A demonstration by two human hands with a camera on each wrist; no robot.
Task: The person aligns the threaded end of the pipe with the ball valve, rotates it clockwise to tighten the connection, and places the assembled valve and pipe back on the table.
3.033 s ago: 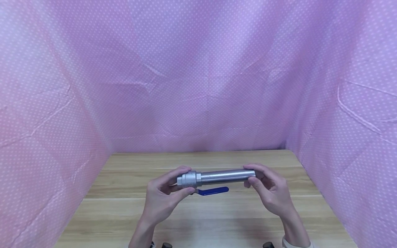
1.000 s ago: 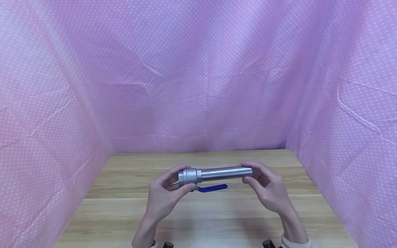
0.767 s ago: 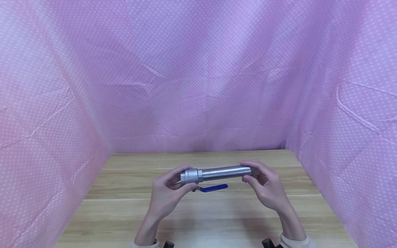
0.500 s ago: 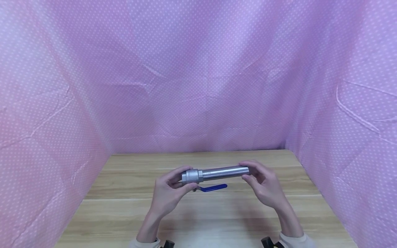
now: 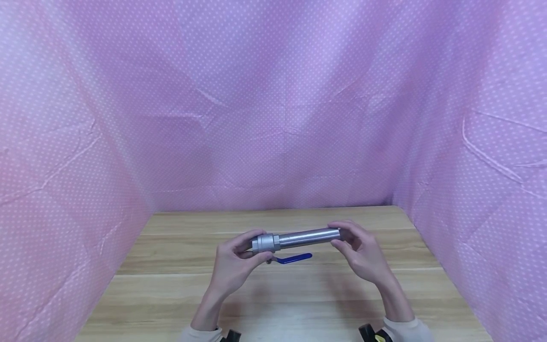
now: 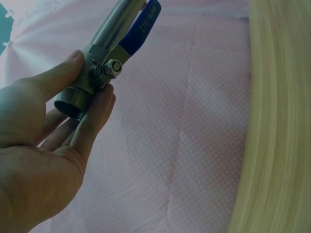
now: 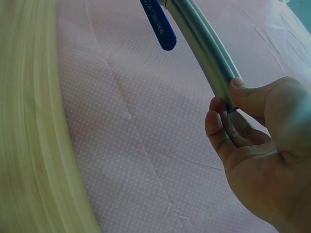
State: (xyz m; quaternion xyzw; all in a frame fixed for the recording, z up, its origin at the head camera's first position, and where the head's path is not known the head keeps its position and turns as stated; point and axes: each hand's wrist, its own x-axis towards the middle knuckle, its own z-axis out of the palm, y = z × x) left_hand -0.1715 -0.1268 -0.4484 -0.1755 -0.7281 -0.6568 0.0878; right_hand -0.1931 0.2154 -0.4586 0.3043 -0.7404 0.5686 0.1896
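Observation:
A silver ball valve (image 5: 266, 242) with a blue lever handle (image 5: 295, 258) is joined end to end with a shiny steel pipe (image 5: 309, 237). Both are held up above the table, the pipe's right end slightly higher. My left hand (image 5: 232, 263) grips the valve body between thumb and fingers; the left wrist view shows the valve's open end (image 6: 73, 104) and the nut on its stem (image 6: 114, 66). At the pipe's far end, my right hand (image 5: 363, 254) pinches it with thumb and fingertips. Raised lettering reading "BALL VALVE" marks the handle (image 7: 159, 24) in the right wrist view.
Below the hands lies a light wooden table (image 5: 290, 304). Pink dotted cloth (image 5: 282, 118) hangs behind it and along both sides. Dark ends of the wrist gear (image 5: 232, 335) show at the bottom edge.
The right hand and the pipe's end have shifted left and slightly up. My left hand and the valve have moved a little right. Both hands keep their grip throughout.

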